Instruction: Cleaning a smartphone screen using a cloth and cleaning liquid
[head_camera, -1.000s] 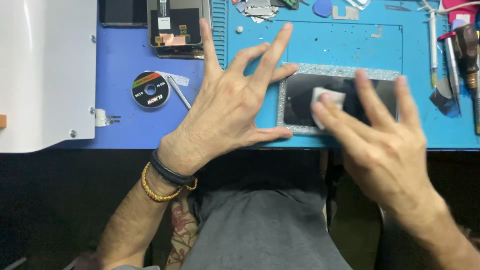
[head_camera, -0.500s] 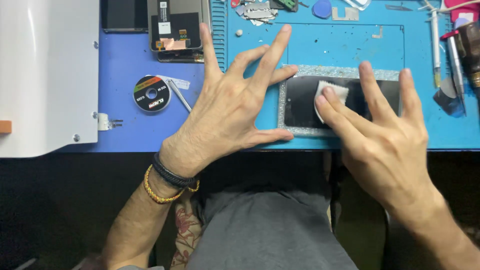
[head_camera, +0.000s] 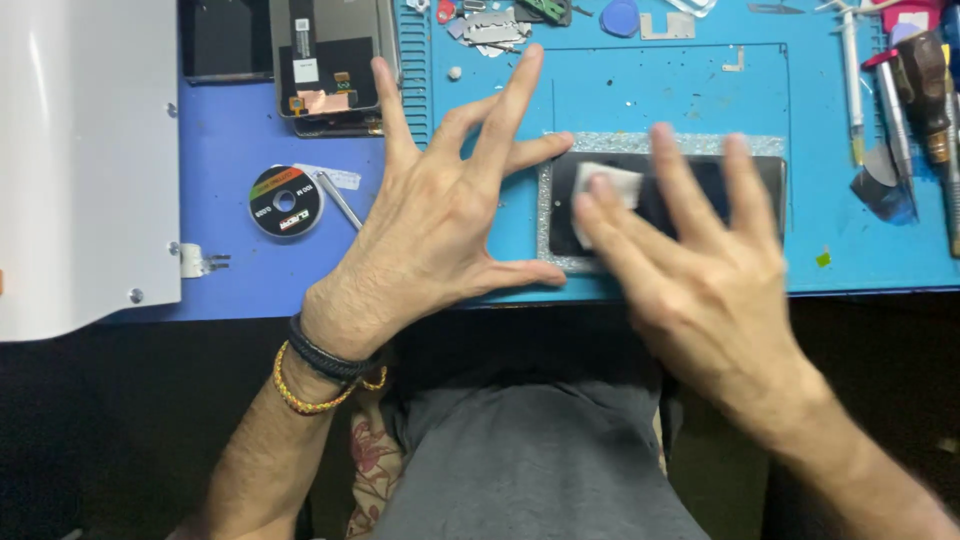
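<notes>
Fingers of the right hand (head_camera: 700, 270) lie extended, slightly apart, pressing a white wipe (head_camera: 610, 185) onto a phone screen (head_camera: 665, 205); left hand (head_camera: 440, 220) fingers splay beside it. Glass likely fragile, slippery; hold by edges.

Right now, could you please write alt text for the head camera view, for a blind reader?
The right hand presses a small white cloth on a dark phone screen lying on a blue mat. The left hand steadies its left edge with spread fingers.

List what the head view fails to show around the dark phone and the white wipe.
- Dark phone: middle covered by the right hand.
- White wipe: part under the fingertips, motion-blurred.
- Left hand: contact with the phone's left edge unclear.
- Tools: cut off by the right edge.
</notes>
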